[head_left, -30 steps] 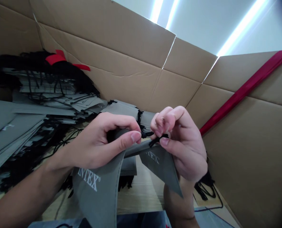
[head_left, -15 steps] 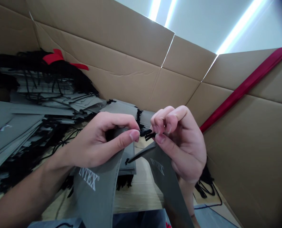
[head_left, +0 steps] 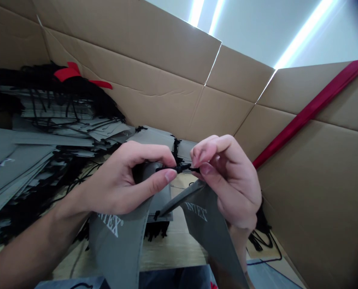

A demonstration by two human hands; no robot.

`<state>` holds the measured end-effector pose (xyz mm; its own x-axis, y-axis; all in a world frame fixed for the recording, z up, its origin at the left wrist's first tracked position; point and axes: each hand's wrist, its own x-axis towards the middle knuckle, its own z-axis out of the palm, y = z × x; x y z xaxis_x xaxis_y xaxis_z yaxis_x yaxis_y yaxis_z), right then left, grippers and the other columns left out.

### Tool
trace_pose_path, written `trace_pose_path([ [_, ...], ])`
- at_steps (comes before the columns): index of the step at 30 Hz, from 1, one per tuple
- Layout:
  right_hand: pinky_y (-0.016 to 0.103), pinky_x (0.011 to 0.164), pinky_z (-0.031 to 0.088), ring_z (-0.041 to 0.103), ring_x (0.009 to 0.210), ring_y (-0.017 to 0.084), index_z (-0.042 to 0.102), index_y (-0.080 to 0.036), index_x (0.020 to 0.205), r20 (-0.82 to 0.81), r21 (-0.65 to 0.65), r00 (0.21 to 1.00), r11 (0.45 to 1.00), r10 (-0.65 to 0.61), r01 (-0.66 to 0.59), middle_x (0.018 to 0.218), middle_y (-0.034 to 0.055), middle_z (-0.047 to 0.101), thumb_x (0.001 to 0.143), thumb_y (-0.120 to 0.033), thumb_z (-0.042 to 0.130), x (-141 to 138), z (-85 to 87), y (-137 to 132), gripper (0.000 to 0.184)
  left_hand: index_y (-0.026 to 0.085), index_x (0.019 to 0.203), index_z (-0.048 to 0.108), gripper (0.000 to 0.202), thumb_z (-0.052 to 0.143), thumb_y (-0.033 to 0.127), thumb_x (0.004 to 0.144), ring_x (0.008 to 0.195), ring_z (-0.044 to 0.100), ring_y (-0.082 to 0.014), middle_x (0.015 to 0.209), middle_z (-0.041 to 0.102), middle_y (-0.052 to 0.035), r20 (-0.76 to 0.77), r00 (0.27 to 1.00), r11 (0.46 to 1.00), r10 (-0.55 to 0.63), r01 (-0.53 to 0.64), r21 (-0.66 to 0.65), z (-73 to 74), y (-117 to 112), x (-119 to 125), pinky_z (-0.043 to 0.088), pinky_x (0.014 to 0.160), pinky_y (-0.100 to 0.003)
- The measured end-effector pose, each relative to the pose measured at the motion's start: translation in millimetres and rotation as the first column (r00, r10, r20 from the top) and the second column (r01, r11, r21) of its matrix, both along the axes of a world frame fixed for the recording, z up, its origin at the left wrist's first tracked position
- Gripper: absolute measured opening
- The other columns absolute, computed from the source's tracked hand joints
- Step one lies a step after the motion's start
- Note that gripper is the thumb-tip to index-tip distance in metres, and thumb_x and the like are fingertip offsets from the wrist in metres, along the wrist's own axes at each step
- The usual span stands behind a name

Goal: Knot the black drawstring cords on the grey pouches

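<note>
Between my two hands runs a black cord (head_left: 183,167) with a knot-like thick part. My left hand (head_left: 133,176) pinches one end between thumb and forefinger. On the other side, my right hand (head_left: 227,176) pinches the cord's other end with thumb and fingertips. A grey fabric piece with white INTEX lettering (head_left: 118,249) hangs below my left hand. Another grey INTEX piece (head_left: 206,228) hangs under my right hand, its folded upper edge slanting toward the middle. Whether both pieces are one bag, I cannot tell.
Stacks of grey fabric pieces (head_left: 25,160) with black cords lie on the left, with a red strip (head_left: 67,72) on top. More grey pieces (head_left: 155,136) lie behind my hands on the wooden table (head_left: 173,253). Cardboard walls (head_left: 155,60) enclose the back and right; a dark red band (head_left: 311,108) crosses one.
The loose cord ends near my right fingers have been drawn in, and the knot looks tighter. Both hanging grey pieces have swung slightly left.
</note>
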<state>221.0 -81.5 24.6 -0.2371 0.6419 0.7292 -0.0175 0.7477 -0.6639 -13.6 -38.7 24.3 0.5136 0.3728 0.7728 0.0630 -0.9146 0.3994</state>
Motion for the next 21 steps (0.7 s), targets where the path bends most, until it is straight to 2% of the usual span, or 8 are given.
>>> trace_pose_path([
  [2, 0.032, 0.078, 0.054, 0.063, 0.098, 0.020, 0.073, -0.027, 0.118, 0.030, -0.034, 0.999, 0.999, -0.035, 0.036, 0.110, 0.0059, 0.066, 0.113, -0.023, 0.068, 0.6, -0.5, 0.3, 0.008, 0.021, 0.095, 0.072, 0.012, 0.073, 0.019, 0.107, 0.057, 0.050, -0.0056, 0.072, 0.065, 0.0061, -0.001, 1.000, 0.999, 0.021, -0.021, 0.028, -2.1, 0.7, -0.3, 0.040, 0.053, -0.017],
  [4, 0.030, 0.074, 0.056, 0.065, 0.096, 0.019, 0.074, -0.028, 0.121, 0.067, -0.040, 0.996, 0.997, -0.062, 0.065, 0.113, 0.0053, 0.069, 0.108, -0.026, 0.079, 0.4, -0.1, 0.9, 0.014, 0.021, 0.097, 0.072, 0.010, 0.074, 0.021, 0.106, 0.057, 0.054, -0.0073, 0.074, 0.071, 0.0040, 0.006, 0.999, 0.998, 0.037, -0.037, 0.047, -4.2, 1.4, -0.3, 0.042, 0.053, -0.020],
  [7, 0.027, 0.070, 0.057, 0.067, 0.089, 0.017, 0.079, -0.026, 0.112, 0.137, -0.011, 0.985, 0.994, -0.105, 0.107, 0.105, 0.0027, 0.073, 0.096, -0.022, 0.092, -0.9, 2.2, 2.2, 0.021, 0.022, 0.099, 0.073, 0.008, 0.076, 0.025, 0.106, 0.054, 0.054, -0.0080, 0.071, 0.071, 0.0043, 0.017, 0.998, 0.996, 0.059, -0.060, 0.063, -5.7, 1.2, 0.8, 0.041, 0.051, -0.021],
  [10, 0.026, 0.067, 0.056, 0.065, 0.078, 0.014, 0.081, -0.024, 0.102, 0.164, 0.005, 0.976, 0.989, -0.144, 0.145, 0.093, 0.0003, 0.075, 0.098, -0.021, 0.092, -2.4, 4.4, 2.6, 0.012, 0.022, 0.099, 0.075, 0.013, 0.076, 0.031, 0.107, 0.053, 0.054, -0.0078, 0.068, 0.069, 0.0054, 0.010, 0.995, 0.991, 0.097, -0.098, 0.094, -5.4, 0.4, 3.5, 0.042, 0.053, -0.022],
  [13, 0.024, 0.060, 0.052, 0.063, 0.071, 0.012, 0.082, -0.023, 0.101, 0.154, -0.023, 0.974, 0.985, -0.165, 0.170, 0.088, -0.0003, 0.076, 0.100, -0.023, 0.090, -3.3, 4.9, 2.3, 0.008, 0.021, 0.103, 0.079, 0.013, 0.073, 0.031, 0.109, 0.059, 0.064, -0.0098, 0.075, 0.076, 0.0026, 0.019, 0.987, 0.975, 0.157, -0.158, 0.155, -5.5, 0.0, 6.9, 0.046, 0.059, -0.023],
  [16, 0.022, 0.057, 0.051, 0.064, 0.070, 0.012, 0.083, -0.022, 0.101, 0.119, -0.089, 0.986, 0.987, -0.121, 0.132, 0.087, -0.0001, 0.077, 0.096, -0.023, 0.096, -3.8, 5.4, 2.7, 0.013, 0.018, 0.108, 0.079, 0.011, 0.070, 0.025, 0.108, 0.062, 0.066, -0.0106, 0.079, 0.078, 0.0007, 0.042, 0.981, 0.957, 0.187, -0.192, 0.219, -6.8, -0.1, 9.0, 0.047, 0.061, -0.025],
  [21, 0.021, 0.064, 0.060, 0.071, 0.072, 0.012, 0.084, -0.021, 0.098, 0.043, -0.182, 0.998, 0.982, -0.042, 0.049, 0.088, 0.0010, 0.080, 0.091, -0.026, 0.101, -6.1, 8.4, 4.9, 0.019, 0.019, 0.107, 0.074, 0.008, 0.066, 0.018, 0.104, 0.062, 0.065, -0.0107, 0.078, 0.074, 0.0019, 0.074, 0.982, 0.945, 0.172, -0.186, 0.269, -8.6, -1.4, 8.5, 0.045, 0.060, -0.024],
])
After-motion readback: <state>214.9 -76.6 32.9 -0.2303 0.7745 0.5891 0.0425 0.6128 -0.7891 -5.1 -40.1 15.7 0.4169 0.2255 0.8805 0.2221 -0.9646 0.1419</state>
